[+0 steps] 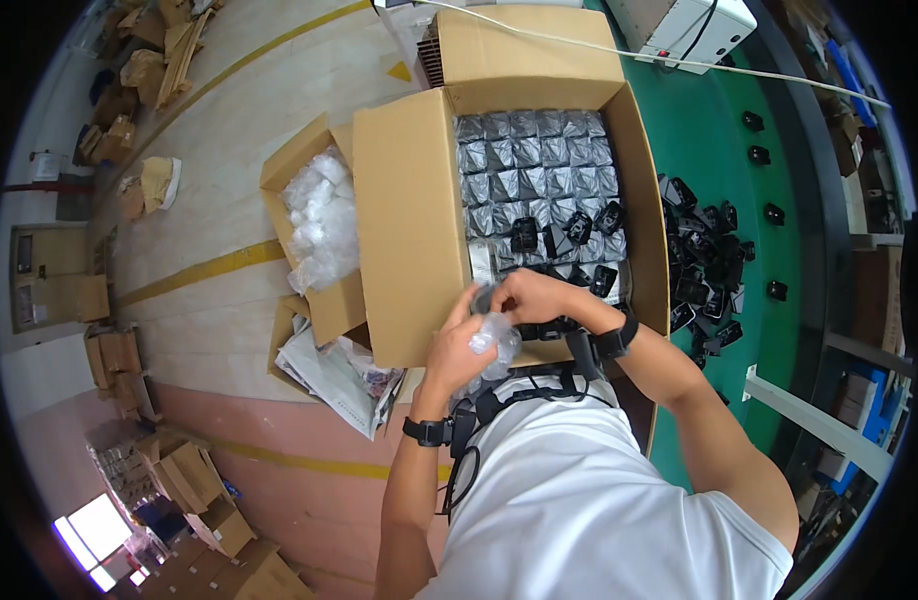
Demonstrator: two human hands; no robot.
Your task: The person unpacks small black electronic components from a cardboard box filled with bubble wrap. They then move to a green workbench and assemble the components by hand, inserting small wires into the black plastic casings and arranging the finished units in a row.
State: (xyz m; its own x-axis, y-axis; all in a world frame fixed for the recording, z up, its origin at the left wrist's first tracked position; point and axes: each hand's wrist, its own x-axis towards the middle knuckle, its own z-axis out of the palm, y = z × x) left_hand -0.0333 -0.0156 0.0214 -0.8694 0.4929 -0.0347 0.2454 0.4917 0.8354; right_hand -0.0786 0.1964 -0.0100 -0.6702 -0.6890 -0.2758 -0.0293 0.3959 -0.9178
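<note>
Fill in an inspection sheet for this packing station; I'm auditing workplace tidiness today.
Surface: green table, partly covered by loose parts.
Job's things: large open cardboard box holding rows of silver foil pouches with several small black devices on top; crumpled clear plastic bag held between both hands.
Clutter: pile of black devices on the table; smaller cardboard box of clear bags; papers on the floor.
Hands: left hand and right hand both grip the bag.
Cables: white cable across the box flap; black straps at the chest.
Surroundings: flattened cartons on the floor, yellow floor lines.
</note>
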